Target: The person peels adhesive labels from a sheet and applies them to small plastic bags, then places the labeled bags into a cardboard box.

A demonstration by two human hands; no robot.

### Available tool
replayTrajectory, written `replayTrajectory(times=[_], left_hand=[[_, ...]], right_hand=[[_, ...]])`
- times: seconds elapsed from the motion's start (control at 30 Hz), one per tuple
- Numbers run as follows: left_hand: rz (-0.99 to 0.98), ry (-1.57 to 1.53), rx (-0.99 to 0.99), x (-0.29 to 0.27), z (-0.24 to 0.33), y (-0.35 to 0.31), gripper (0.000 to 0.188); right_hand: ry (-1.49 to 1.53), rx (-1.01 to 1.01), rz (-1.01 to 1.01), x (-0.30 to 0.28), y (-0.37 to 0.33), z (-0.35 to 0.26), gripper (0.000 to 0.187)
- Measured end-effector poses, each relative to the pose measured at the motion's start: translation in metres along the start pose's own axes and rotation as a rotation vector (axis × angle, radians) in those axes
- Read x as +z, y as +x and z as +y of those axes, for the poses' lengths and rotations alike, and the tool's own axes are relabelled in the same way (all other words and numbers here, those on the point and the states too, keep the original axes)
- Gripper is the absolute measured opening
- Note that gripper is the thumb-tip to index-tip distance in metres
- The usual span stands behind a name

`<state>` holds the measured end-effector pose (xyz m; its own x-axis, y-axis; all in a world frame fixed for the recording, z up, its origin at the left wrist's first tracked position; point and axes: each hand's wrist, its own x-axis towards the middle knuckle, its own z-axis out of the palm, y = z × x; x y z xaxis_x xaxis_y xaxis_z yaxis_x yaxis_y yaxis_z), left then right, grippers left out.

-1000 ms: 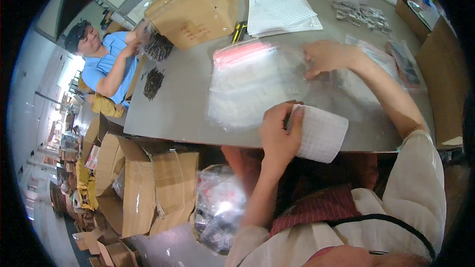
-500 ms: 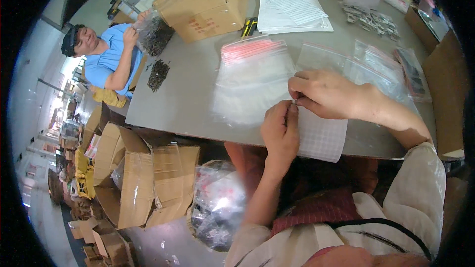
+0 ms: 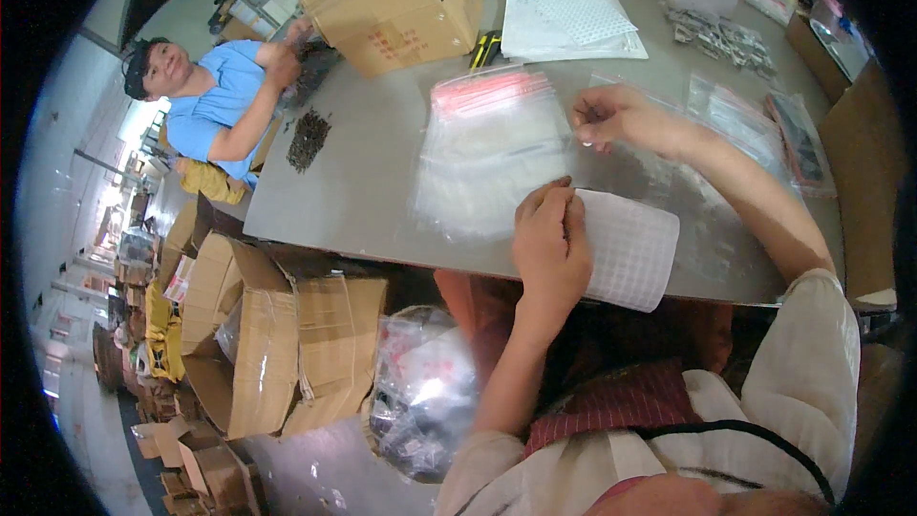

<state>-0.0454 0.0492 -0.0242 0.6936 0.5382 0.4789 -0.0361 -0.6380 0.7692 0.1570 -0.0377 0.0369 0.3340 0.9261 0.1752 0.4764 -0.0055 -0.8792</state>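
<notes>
My left hand (image 3: 552, 247) grips the left edge of a white sheet of small labels (image 3: 632, 250) at the table's front edge. Above the sheet, apart from it, my right hand (image 3: 628, 124) pinches a tiny white label (image 3: 586, 143) at its fingertips. To the left of both hands lies a stack of clear zip bags (image 3: 492, 158) with red-pink tops. More clear bags (image 3: 731, 129) rest right of my right hand, and another is partly hidden beneath that hand and forearm.
A cardboard box (image 3: 401, 19), a yellow-black cutter (image 3: 485, 50) and more label sheets (image 3: 568, 19) sit at the back. Small metal parts (image 3: 721, 38) lie far right. A person (image 3: 215, 100) sits near a dark heap of small parts (image 3: 308, 140). Open cartons (image 3: 272, 344) stand lower left.
My right hand has moved up and away from the sheet, carrying a tiny label. The left hand still holds the sheet. The co-worker's bag has been lowered behind the box side.
</notes>
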Motion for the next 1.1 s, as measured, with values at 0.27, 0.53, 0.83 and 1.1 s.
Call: replayTrajectory(times=[0.27, 0.53, 0.83, 1.1], left_hand=[[-0.135, 0.536, 0.303, 0.008, 0.001, 0.011, 0.016], [-0.347, 0.144, 0.33, 0.028, 0.019, -0.004, 0.016], [-0.322, 0.122, 0.328, 0.033, 0.019, -0.007, 0.015], [-0.323, 0.107, 0.326, 0.033, 0.022, -0.006, 0.014]], right_hand=[[0.071, 0.534, -0.401, -0.083, -0.01, 0.023, 0.025], [-0.011, 0.33, -0.329, -0.042, 0.002, -0.003, 0.026], [0.0, 0.248, -0.104, -0.02, 0.007, -0.003, 0.023], [-0.462, 0.054, -0.131, -0.014, 0.008, 0.028, 0.026]])
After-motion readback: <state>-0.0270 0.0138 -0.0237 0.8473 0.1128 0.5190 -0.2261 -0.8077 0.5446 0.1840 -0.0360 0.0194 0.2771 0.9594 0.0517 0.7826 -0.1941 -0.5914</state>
